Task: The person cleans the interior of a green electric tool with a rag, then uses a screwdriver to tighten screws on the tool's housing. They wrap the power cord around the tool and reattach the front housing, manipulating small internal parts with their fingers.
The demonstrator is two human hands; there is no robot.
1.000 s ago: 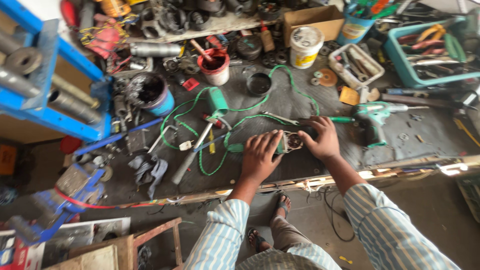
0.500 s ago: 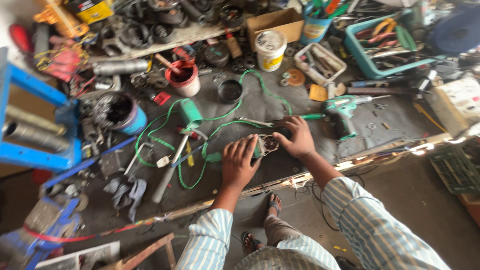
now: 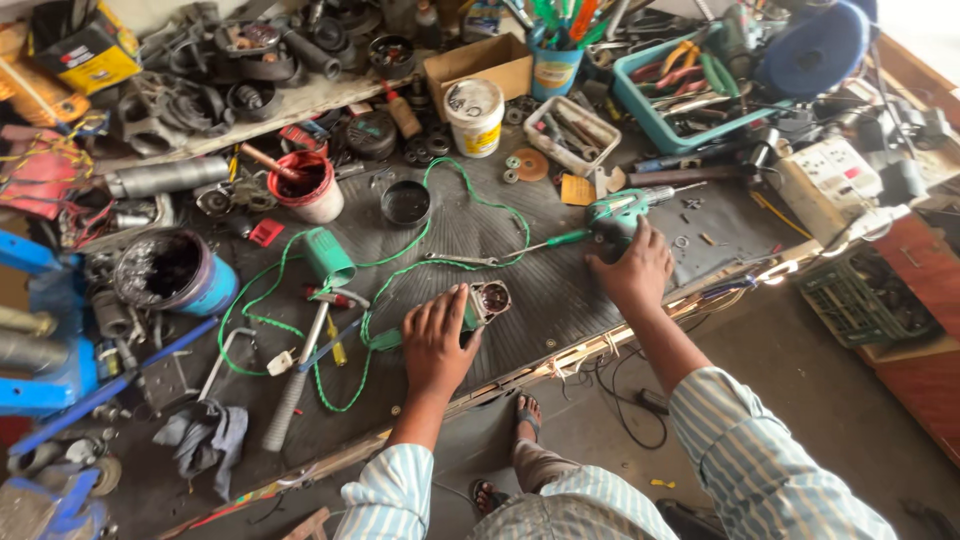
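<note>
The dark surface [image 3: 520, 250] is crowded — green cable [image 3: 440, 250] at centre, hammer [image 3: 295, 385] at seven o'clock, teal tray [image 3: 640, 105] at one o'clock.

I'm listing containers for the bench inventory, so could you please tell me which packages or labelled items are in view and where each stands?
Cardboard box: back of the bench, centre; open, brown.
White tub: just in front of that box; round, with a yellow label.
Yellow carton: far back left corner; yellow and black.
Printed cup: right of the box; blue, holding tools.
Power strip: right edge; white, with red switches.
</note>
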